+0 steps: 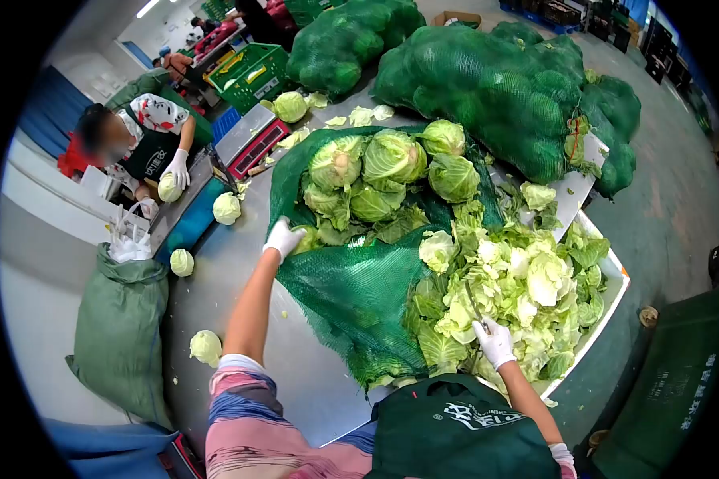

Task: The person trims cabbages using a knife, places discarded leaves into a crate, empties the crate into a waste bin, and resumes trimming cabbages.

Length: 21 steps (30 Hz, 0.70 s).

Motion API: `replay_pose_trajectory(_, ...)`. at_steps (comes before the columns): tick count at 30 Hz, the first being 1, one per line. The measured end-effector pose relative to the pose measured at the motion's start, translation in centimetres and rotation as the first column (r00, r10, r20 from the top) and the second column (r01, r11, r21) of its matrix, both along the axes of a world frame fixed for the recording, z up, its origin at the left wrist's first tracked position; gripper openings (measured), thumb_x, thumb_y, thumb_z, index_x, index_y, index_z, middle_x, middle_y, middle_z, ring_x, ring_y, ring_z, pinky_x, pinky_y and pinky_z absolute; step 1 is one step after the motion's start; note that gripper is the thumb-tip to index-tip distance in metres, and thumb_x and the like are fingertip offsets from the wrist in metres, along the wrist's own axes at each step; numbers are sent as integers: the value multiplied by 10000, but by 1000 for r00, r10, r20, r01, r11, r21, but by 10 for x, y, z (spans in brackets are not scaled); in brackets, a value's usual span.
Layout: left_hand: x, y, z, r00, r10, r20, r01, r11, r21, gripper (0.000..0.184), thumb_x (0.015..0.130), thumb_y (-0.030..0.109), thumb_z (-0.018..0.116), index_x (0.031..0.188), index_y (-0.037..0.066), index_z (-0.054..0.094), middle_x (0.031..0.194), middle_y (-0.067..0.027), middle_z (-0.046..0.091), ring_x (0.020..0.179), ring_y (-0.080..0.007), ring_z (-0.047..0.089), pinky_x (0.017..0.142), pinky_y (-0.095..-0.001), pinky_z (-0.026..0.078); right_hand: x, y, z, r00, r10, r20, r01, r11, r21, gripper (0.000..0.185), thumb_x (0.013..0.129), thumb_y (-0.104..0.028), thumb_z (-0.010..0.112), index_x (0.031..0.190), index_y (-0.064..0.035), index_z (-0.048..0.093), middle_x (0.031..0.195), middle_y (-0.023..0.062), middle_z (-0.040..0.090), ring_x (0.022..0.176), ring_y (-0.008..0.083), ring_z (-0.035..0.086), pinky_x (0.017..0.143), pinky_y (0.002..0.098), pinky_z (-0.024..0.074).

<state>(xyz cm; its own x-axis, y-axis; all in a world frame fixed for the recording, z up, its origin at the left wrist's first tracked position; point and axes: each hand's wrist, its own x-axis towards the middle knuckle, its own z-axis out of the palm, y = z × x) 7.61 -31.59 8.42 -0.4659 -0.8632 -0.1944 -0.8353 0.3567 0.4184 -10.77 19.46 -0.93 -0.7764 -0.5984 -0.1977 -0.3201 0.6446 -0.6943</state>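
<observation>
Across the metal table beside me sprawls an open green mesh sack, limp and easily gathered by its rim, and on it the cabbages sit piled, looking firm, fairly heavy and slick enough to want a spread palm cupped underneath. The gloved left hand is at the sack's left edge against a lower cabbage, fingertips hidden, so I can't tell how wide they spread; the right hand curls tightly round a slim knife over loose leaves.

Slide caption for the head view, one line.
Gloved left hand at a cabbage by the green net, right hand holding a knife over loose leaves.
</observation>
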Motion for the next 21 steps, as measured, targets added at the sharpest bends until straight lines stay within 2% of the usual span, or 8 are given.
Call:
replay_pose_trajectory(3, -11, 8, 0, 964, 61, 259, -86, 992, 88, 1015, 603, 369, 869, 1341, -85, 341, 1277, -223, 557, 1134, -316, 581, 970, -348, 459, 3, 4, -5, 999, -5, -46, 0, 994, -110, 376, 851, -364, 671, 958, -4, 684, 689, 195, 639, 619, 350, 628, 573, 388, 474)
replay_pose_trajectory(5, 2, -53, -73, 972, 28, 232, -80, 973, 215, 1060, 583, 374, 880, 1356, -78, 314, 1279, -209, 559, 1131, -312, 583, 971, -343, 462, 4, 7, -5, 999, -4, -54, -1, 996, -91, 374, 848, -358, 676, 960, -2, 682, 697, 200, 640, 632, 356, 632, 582, 391, 480)
replay_pose_trajectory(7, -2, -58, -79, 980, -3, 197, -64, 941, 333, 1105, 563, 379, 891, 1371, -71, 286, 1281, -195, 562, 1129, -308, 585, 973, -337, 464, 4, 5, 0, 1000, 10, -25, -10, 1000, 4, 391, 856, -389, 655, 1062, -59, 693, 808, 184, 682, 724, 353, 659, 655, 397, 516)
replay_pose_trajectory(10, -14, 10, -22, 975, -44, 218, 28, 997, 72, 1086, 587, 385, 880, 1385, -42, 281, 1329, -171, 531, 1122, -314, 585, 978, -351, 461, 5, 5, 4, 1000, 5, -29, -5, 1000, 14, 375, 859, -384, 650, 1057, -68, 693, 792, 177, 678, 712, 352, 655, 649, 398, 515)
replay_pose_trajectory(14, 6, 22, -57, 937, 3, -348, 36, 994, 106, 1101, 604, 30, 855, 1436, -9, 136, 1271, -194, 506, 1155, -263, 534, 998, -363, 442, 9, 7, 0, 999, -36, -5, 36, 998, -50, 397, 859, -389, 653, 1056, -46, 684, 804, 187, 676, 735, 339, 660, 656, 382, 509)
replay_pose_trajectory(17, 15, 26, -86, 912, -183, -368, 132, 978, -160, 1123, 595, 20, 858, 1458, 1, 139, 1355, -200, 441, 1215, -261, 493, 1033, -331, 406, 8, 4, 4, 1000, -20, -14, 20, 1000, -24, 382, 864, -388, 642, 1068, -69, 687, 815, 178, 679, 744, 349, 659, 664, 391, 519)
replay_pose_trajectory(18, 23, 13, -121, 798, -61, -600, 188, 970, 151, 1065, 613, 0, 844, 1458, 17, 196, 1397, -211, 396, 1252, -279, 468, 1043, -339, 394, 7, 5, 5, 1000, -4, -15, 4, 1000, 0, 383, 863, -387, 643, 1067, -66, 687, 816, 179, 679, 740, 350, 657, 666, 393, 518)
replay_pose_trajectory(21, 16, 57, -71, 901, -424, 93, 419, 795, -437, 993, 606, 35, 830, 1438, 49, 287, 1383, -269, 352, 1259, -417, 420, 1034, -442, 387, 7, 5, 2, 999, 8, -32, -7, 1000, 26, 371, 861, -383, 644, 1030, -55, 690, 810, 180, 677, 728, 354, 653, 666, 399, 515)
